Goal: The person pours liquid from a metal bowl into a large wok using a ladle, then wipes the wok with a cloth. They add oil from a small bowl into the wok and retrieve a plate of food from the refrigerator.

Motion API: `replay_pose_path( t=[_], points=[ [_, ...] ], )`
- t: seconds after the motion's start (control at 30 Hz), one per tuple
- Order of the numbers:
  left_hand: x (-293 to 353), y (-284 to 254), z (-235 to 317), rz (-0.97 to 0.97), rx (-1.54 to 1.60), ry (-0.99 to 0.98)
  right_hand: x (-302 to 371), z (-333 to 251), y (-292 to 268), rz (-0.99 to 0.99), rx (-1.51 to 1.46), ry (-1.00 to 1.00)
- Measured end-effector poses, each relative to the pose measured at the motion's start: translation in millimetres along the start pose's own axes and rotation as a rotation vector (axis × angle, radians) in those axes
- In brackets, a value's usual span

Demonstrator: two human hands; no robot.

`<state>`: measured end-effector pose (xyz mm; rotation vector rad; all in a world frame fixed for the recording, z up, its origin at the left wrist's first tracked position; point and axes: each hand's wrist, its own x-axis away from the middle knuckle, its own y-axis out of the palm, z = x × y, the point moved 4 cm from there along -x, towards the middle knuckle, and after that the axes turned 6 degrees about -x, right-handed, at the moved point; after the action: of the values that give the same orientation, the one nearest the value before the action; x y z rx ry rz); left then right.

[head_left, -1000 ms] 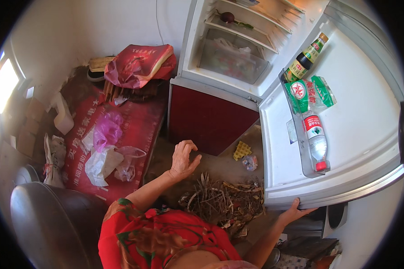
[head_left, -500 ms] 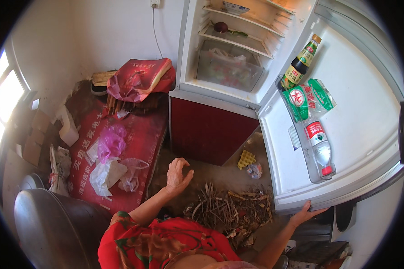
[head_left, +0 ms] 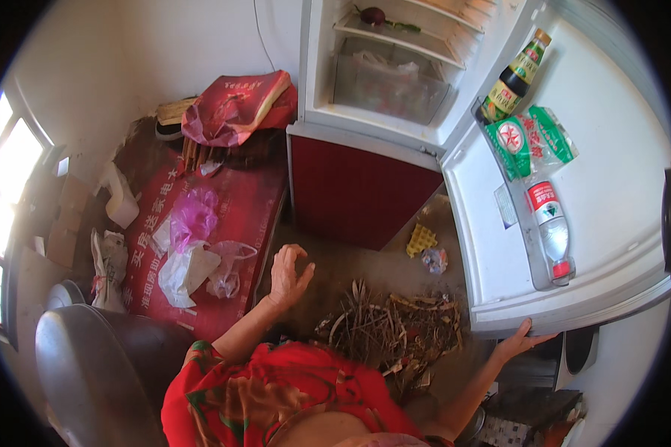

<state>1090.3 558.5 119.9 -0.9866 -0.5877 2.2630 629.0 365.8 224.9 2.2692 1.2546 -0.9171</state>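
Note:
The refrigerator door (head_left: 611,171) stands wide open on the right. My right hand (head_left: 516,344) holds its lower edge, with the thumb on the inner side and the fingers underneath. My left hand (head_left: 286,277) hangs in the air before the dark red lower compartment (head_left: 358,190), its fingers loosely curved and apart around nothing. In the door rack are a dark sauce bottle (head_left: 513,78), a green and clear plastic packet (head_left: 529,141) and a clear bottle with a red cap (head_left: 550,227). Inside the refrigerator, a purple onion (head_left: 373,15) lies on a shelf above a clear drawer (head_left: 391,86) holding bagged food.
Dry twigs (head_left: 395,328) are heaped on the floor before me, near a yellow honeycomb-like piece (head_left: 421,240). Plastic bags (head_left: 194,216) lie on a red printed surface (head_left: 238,298) to the left. A rounded metal vessel (head_left: 89,372) stands at lower left.
The view has tipped downward, so the refrigerator sits higher in the picture and its top shelf has left it. Both hands keep nearly the same pose; the right stays on the door.

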Motion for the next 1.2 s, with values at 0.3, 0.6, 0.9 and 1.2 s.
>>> replay_pose_path(
  t=[0.3,0.6,0.9,1.2],
  points=[
    [-5.0,0.1,-5.5,0.002,-0.008,0.020,-3.7,-13.5,10.3,-0.010,-0.060,0.092],
    [-10.9,-20.9,-39.0,0.049,-0.007,-0.103,-22.4,1.4,14.8,-0.110,-0.040,0.022],
    [23.3,-46.9,-102.9,0.077,-0.115,-0.307,26.6,33.5,-12.2,0.151,0.384,0.128],
    [136.0,-9.4,-239.8,-0.315,-0.242,-0.602,174.3,57.6,156.2,-0.709,-0.182,0.663]
  ],
)
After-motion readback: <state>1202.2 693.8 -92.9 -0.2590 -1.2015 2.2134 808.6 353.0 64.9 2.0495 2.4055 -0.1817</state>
